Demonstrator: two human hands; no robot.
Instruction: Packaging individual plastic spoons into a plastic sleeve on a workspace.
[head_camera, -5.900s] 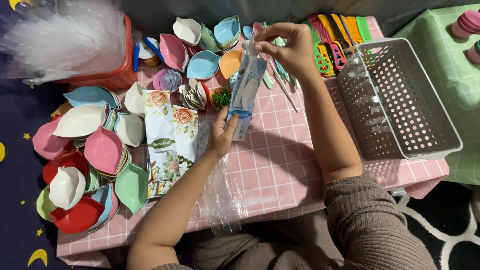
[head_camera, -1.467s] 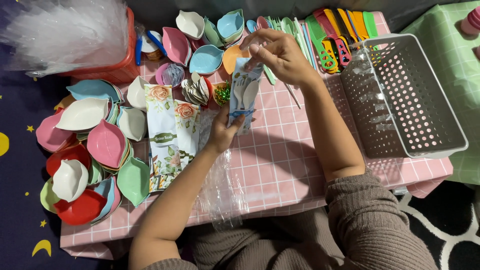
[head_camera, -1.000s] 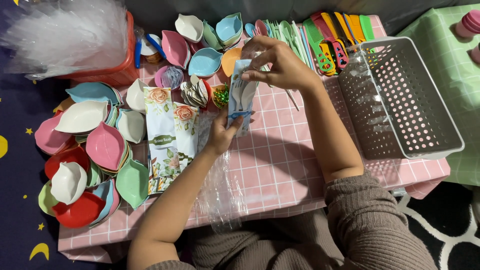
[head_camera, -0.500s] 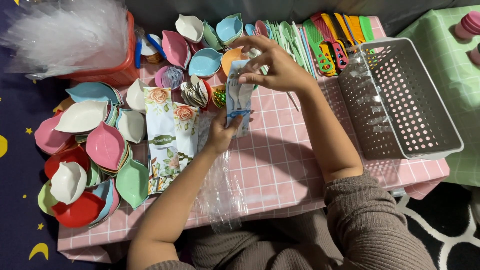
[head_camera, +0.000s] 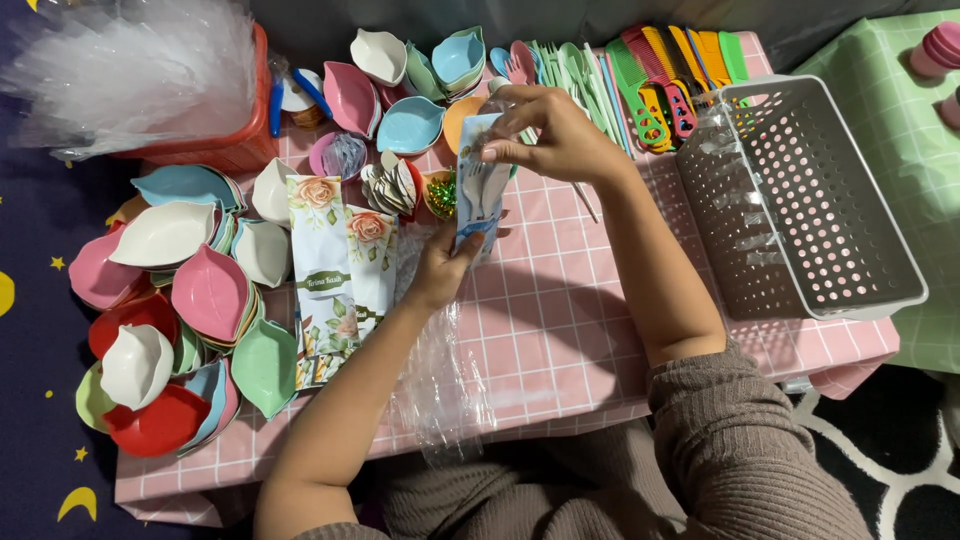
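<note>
A person sits at a pink checked desk (head_camera: 560, 330) and holds a small clear bag (head_camera: 480, 190) upright over it. The left hand (head_camera: 440, 268) is curled round the bottom of the bag to keep it steady. The right hand (head_camera: 555, 135) pinches the top of the bag with its fingertips, maybe to hold the mouth in place. Inside the bag I can see what look like a spoon and fork. Just left of the bag lie two flower cards (head_camera: 340, 270), flat and side by side. Further left of the bag are piles of leaf-shaped bowls (head_camera: 190, 300) in many colours, stacked so they take less room. Right of the bag stands a white basket (head_camera: 800, 200) with holes. Behind the bag lie combs (head_camera: 660, 70), all in a row. Below the bag, more clear wrap (head_camera: 445, 385) hangs off the desk edge
</note>
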